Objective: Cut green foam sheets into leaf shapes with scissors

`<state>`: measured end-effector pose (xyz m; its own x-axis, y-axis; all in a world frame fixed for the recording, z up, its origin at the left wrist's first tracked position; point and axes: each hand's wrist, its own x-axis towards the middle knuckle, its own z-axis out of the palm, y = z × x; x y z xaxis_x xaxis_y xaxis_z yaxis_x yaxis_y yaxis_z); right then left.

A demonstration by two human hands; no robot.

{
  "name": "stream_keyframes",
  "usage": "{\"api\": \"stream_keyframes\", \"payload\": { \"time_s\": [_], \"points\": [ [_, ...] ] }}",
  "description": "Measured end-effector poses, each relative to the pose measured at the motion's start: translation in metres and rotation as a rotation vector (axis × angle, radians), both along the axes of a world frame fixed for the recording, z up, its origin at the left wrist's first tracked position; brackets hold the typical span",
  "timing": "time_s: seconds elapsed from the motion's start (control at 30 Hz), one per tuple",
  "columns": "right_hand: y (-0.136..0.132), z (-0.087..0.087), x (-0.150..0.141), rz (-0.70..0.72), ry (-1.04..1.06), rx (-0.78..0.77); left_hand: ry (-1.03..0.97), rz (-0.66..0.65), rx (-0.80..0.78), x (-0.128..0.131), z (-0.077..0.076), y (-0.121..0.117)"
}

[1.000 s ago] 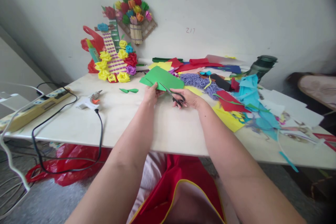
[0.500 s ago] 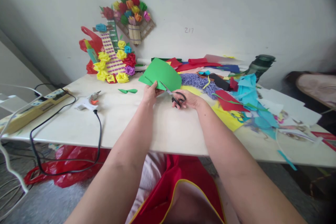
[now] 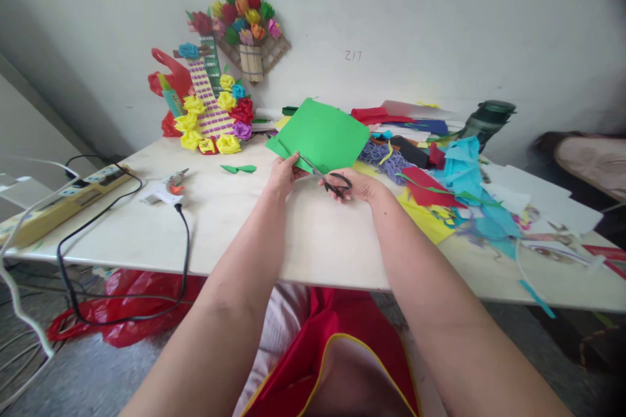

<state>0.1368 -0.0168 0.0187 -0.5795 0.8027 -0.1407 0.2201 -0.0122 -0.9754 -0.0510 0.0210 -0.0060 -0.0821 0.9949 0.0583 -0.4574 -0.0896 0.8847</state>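
My left hand (image 3: 285,171) pinches the lower left edge of a green paper sheet (image 3: 323,133), which is raised above the table. In my right hand (image 3: 349,186) is a pair of scissors with black handles (image 3: 338,185). Their blades lie along the sheet's near edge, pointing up and left toward my left fingertips. A slit separates a narrow strip at the sheet's left corner. Two small green paper leaves (image 3: 238,169) rest on the table to the left of my left hand.
A white glue gun (image 3: 163,193) and a power strip (image 3: 73,199) with cables occupy the left. Paper flowers (image 3: 227,101) stand at the back. Blue yarn (image 3: 388,159), red paper (image 3: 426,187), blue crepe paper (image 3: 460,166) and a dark bottle (image 3: 489,120) crowd the right.
The green sheet has swung flatter and farther right, covering more of the yarn. My right hand and the scissors have shifted slightly right; my left hand still grips the edge.
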Motion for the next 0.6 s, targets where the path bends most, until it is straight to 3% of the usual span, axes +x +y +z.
{"api": "stream_keyframes", "payload": {
  "time_s": [0.6],
  "points": [
    [0.0011, -0.0043, -0.0100, -0.053, 0.047, 0.052, -0.055, 0.067, -0.080, 0.0015, 0.0083, -0.0064]
  ]
}}
